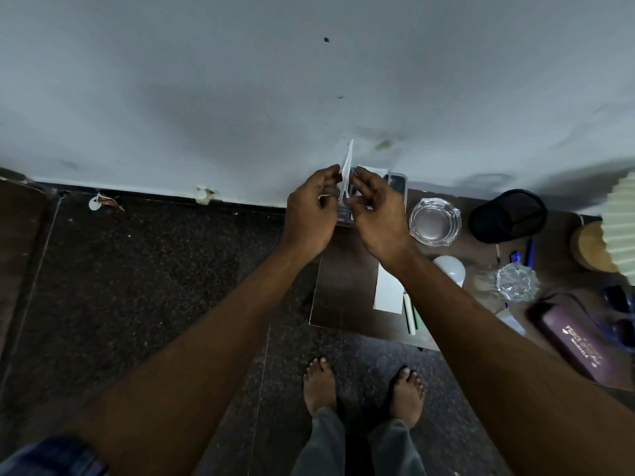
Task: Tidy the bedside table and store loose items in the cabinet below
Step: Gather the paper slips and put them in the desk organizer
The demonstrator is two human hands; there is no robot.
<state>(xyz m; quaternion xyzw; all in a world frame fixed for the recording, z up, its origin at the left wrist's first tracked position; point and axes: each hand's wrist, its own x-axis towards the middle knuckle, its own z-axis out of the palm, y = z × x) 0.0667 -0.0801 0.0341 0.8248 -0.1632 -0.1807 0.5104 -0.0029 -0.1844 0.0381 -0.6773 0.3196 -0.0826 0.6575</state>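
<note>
Tidying barely begun; worktop (343,304) was cluttered.
White paper (347,166) was pinched betw. both hands: left hand (309,214), right hand (378,214).

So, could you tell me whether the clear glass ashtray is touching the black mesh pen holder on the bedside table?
Apart. The head view shows a strip of dark tabletop between the glass ashtray and the black mesh pen holder.
</note>
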